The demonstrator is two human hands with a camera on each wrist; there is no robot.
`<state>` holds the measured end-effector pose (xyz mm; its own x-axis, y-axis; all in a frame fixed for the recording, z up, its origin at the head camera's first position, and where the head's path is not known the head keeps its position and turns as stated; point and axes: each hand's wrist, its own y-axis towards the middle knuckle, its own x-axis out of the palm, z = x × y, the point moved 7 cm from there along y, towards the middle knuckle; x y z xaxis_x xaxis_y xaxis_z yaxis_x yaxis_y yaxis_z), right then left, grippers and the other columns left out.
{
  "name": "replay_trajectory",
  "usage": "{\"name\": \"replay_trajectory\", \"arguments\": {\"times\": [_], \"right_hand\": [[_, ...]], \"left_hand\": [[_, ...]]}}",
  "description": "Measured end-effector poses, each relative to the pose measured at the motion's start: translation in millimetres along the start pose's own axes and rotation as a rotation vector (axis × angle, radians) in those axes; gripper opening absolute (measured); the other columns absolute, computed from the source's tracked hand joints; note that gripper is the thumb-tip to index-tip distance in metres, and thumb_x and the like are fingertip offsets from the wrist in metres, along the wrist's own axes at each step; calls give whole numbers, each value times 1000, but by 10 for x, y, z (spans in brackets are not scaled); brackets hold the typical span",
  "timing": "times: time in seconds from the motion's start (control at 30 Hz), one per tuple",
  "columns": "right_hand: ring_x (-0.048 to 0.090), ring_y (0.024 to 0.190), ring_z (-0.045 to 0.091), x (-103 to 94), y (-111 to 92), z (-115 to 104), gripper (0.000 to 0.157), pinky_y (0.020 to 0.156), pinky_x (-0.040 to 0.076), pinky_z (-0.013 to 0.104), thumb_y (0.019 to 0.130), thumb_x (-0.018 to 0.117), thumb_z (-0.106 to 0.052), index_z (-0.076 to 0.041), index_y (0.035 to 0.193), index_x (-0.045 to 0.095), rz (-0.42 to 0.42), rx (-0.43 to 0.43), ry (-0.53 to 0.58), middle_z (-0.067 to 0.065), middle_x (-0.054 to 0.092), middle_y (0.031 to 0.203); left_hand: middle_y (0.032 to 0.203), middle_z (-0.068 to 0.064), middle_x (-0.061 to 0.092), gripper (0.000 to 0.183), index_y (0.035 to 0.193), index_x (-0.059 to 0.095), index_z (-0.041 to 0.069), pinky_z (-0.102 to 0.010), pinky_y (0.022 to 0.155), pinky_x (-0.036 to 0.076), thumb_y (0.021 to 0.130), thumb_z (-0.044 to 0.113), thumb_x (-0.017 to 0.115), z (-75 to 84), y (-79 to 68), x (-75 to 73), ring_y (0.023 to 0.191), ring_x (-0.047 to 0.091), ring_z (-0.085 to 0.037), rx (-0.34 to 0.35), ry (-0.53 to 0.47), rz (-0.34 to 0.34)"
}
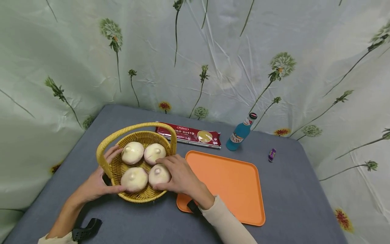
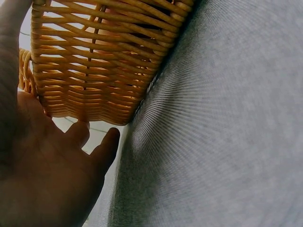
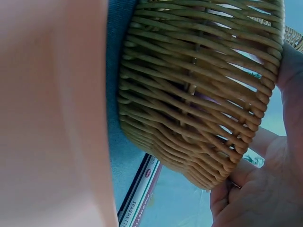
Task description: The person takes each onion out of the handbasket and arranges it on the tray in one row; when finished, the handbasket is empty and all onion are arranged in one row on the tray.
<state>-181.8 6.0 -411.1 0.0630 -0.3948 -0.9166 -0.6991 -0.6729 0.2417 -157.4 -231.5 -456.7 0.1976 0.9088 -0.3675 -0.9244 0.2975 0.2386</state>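
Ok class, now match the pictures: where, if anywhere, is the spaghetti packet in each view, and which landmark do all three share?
Head: the packet lies near the picture's middle, its left end partly behind the basket's handle.
Left wrist: not in it.
Right wrist: partly showing at the bottom edge, left of centre.
Shared landmark: the basket.

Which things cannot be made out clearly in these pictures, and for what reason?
Undersides of round whitish vegetables, head view: inside the yellow wicker basket.
Lower edge of the orange rectangular tray, head view: partly behind the beige right sleeve.
Wording on the small purple wrapped sweet, head view: too small.
Part of the basket, left wrist view: past the upper edge.
Peach-coloured shape, right wrist view: blurred, cut off at left.
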Motion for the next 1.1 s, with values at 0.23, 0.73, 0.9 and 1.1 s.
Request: {"name": "replay_trajectory", "arguments": {"times": [0.23,0.73,0.9,1.1], "right_hand": [[55,109,18,8,-6,-2,68,93,44,38,75,81,-54,-20,131,64,-5,6,-5,-2,68,121],[52,110,16,5,3,7,57,92,38,38,78,80,-50,-25,127,69,-11,2,44,-4,68,124],[52,110,17,-30,-20,16,55,91,38,37,76,82,-46,-23,124,70,23,-7,112,-3,67,123],[53,108,17,-132,-56,7,54,88,43,31,75,83,-38,-20,124,68,62,-24,217,2,64,125]], "left_hand": [[168,-5,2,117,159,25,15,-72,107,2,62,1,88,-13,-6,8,151,2,-13,-1,-14,0],[168,-3,1,116,160,25,16,-74,105,0,63,1,88,-11,21,9,151,0,-13,-13,-16,-9],[168,-3,-1,115,160,24,16,-76,104,1,65,0,87,-13,14,15,152,-2,-16,-17,-30,-24],[168,-3,-2,114,160,24,16,-74,105,1,66,-1,86,-21,4,12,152,-2,-16,-14,-33,-28]]}}
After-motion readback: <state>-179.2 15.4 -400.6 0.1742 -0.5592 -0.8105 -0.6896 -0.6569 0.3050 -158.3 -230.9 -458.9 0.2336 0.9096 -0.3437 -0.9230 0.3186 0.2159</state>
